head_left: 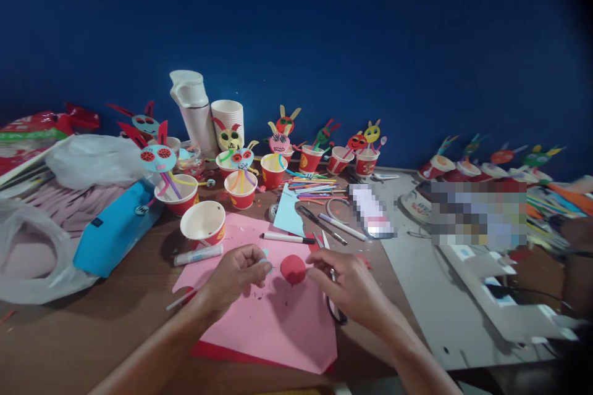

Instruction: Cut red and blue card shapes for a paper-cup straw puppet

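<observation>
My left hand [241, 271] is closed in a pinch over a pink paper sheet [296, 339], with a small light-blue paper piece [265, 260] at its fingertips. A red paper circle [293, 270] is between my two hands, over the sheet. Just to its right, my right hand [340, 274] has thumb and forefinger slightly apart; whether they touch the circle's edge is unclear. Scissors [334, 308] lie partly hidden under my right hand. A black-and-white marker [287, 238] rests across the sheet's upper edge, and a glue tube [198, 255] lies at its left.
An undecorated paper cup [202, 223] stands behind the glue. Several cups with paper creature heads line the wall, one [176, 194] at left. Pens, a light-blue paper scrap [288, 210] and coloured sticks [310, 185] lie behind the sheet. Plastic bags [37, 259] and a white jug [192, 105] are leftward.
</observation>
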The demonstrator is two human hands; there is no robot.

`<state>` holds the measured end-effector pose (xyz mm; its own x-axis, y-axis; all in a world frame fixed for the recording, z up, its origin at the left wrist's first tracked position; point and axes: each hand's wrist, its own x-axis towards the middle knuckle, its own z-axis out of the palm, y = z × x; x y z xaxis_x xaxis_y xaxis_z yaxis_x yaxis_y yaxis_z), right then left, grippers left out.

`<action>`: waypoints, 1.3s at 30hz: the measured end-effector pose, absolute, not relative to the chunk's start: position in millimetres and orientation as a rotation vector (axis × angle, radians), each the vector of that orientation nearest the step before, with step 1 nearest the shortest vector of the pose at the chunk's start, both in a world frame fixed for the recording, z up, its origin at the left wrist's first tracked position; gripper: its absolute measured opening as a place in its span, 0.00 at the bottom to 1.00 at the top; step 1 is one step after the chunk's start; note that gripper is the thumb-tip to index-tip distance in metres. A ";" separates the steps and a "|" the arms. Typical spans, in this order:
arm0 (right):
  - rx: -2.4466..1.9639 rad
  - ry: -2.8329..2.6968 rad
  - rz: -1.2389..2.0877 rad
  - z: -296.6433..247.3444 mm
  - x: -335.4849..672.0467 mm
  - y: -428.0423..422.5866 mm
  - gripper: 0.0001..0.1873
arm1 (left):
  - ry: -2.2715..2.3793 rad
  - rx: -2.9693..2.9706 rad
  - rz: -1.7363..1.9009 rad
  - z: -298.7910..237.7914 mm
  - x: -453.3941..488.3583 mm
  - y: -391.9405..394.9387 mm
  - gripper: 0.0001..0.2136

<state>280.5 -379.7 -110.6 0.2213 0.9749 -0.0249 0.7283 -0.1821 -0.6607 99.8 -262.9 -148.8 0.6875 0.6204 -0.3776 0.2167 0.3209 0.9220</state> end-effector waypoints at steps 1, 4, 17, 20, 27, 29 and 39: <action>-1.909 -1.518 0.691 -112.3 275.6 -372.2 0.09 | 0.793 1.217 0.306 -148.2 101.3 -264.2 0.11; -1.722 -1.385 0.930 -125.0 266.7 -353.3 0.06 | 0.723 1.113 0.313 -148.1 105.0 -267.1 0.11; -1.336 -1.166 1.363 -161.6 264.6 -338.6 0.07 | 0.634 0.911 0.291 -160.8 106.1 -267.1 0.09; -1.311 -1.131 1.381 -165.6 265.4 -336.3 0.07 | 0.622 0.885 0.283 -163.0 107.4 -265.5 0.09; -1.378 -0.968 1.398 -166.3 265.7 -333.8 0.08 | 0.654 0.883 0.279 -164.5 106.1 -263.1 0.10; -1.378 -0.959 1.381 -163.7 265.0 -333.6 0.08 | 0.670 0.905 0.311 -164.4 106.0 -263.1 0.10; -1.430 -1.026 1.275 -158.2 260.7 -335.3 0.07 | 0.752 1.038 0.288 -163.1 105.6 -266.3 0.09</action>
<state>260.7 -335.3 -158.2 0.1117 0.9700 -0.2160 0.0037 -0.2178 -0.9760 105.6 -266.3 -163.1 0.7194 0.5497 -0.4245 0.1250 0.4987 0.8577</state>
